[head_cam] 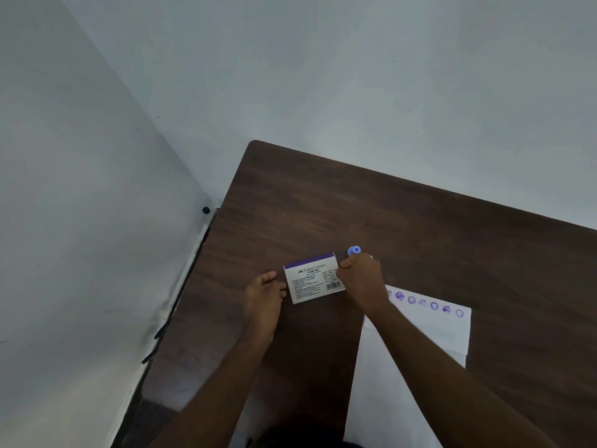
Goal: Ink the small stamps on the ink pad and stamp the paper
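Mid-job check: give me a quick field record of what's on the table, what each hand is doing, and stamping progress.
surface: dark wood table
ink pad: closed box, label side up
left hand: fingertips at the box's left edge
right hand: at the box's right edge, grip shut on blue stamp
paper: white sheet, right of the box
progress: row of purple prints along the paper's far edge

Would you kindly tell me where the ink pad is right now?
In the head view, the ink pad lies closed on the table, between the left hand and right hand.
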Tool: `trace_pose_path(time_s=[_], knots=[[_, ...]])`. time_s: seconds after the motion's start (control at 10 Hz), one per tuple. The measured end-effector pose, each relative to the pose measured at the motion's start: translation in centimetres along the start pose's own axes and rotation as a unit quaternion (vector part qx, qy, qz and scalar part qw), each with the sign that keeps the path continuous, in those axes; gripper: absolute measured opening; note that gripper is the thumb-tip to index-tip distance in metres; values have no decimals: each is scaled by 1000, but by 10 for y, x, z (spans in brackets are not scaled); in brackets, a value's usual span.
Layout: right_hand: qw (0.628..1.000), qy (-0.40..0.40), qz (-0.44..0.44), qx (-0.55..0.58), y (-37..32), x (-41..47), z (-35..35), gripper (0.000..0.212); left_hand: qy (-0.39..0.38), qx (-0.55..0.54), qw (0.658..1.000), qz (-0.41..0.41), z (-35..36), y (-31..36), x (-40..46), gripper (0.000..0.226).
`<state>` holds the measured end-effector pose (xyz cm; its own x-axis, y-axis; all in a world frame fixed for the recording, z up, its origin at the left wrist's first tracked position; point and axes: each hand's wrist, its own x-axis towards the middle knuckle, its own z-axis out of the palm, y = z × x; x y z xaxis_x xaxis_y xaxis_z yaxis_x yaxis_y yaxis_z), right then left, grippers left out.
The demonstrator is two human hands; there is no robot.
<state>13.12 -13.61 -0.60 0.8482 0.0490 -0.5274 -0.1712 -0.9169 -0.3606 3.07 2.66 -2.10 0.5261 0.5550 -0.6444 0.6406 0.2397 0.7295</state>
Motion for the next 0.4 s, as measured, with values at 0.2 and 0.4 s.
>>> trace_pose_path(time_s=[0.2,0.4], knots=[[999,29,-43,-7,-4,-2,9,20,5,32,999,39,-1,4,-1,20],[986,88,-139,34,-6,-10,-8,16,37,179,958,222,0,19,-4,20]])
